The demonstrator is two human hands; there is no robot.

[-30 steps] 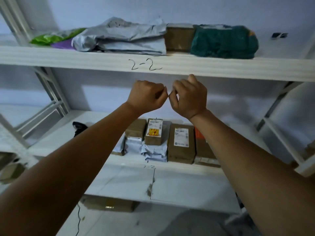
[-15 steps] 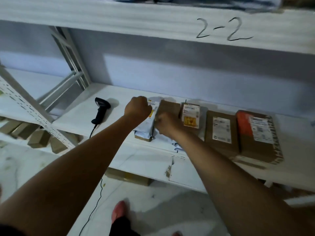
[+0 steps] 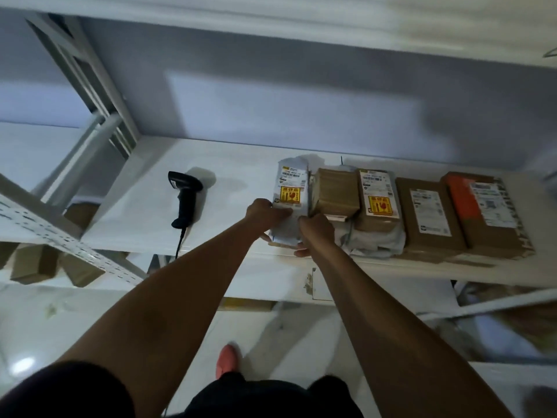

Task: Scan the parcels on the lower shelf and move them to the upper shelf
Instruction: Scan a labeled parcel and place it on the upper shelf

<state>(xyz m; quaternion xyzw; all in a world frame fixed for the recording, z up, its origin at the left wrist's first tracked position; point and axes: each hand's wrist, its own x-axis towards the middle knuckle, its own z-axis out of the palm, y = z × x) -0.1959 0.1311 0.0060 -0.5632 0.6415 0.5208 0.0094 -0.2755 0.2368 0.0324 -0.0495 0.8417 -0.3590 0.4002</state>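
A row of parcels lies on the white lower shelf [image 3: 229, 182]. At its left end is a grey mailer parcel [image 3: 291, 188] with a white label and a yellow sticker. My left hand [image 3: 263, 214] grips its near left edge and my right hand [image 3: 315, 230] grips its near right edge. Beside it sit a small brown box [image 3: 334, 191], a labelled box [image 3: 378, 200] on a grey bag, a larger brown box [image 3: 429, 218] and an orange-taped box [image 3: 485, 212]. A black barcode scanner [image 3: 185, 199] lies left of the parcels. Only the upper shelf's underside [image 3: 271, 22] shows.
A white perforated rack upright [image 3: 60, 236] slants across the left, with brown boxes [image 3: 33, 263] behind it on a lower level. The scanner's cable hangs over the shelf front. My foot in a pink shoe [image 3: 227, 360] stands on the pale floor below.
My view has tilted down from the upper shelf to the lower one. Both hands dropped from in front of the upper shelf edge and took hold of the leftmost grey parcel.
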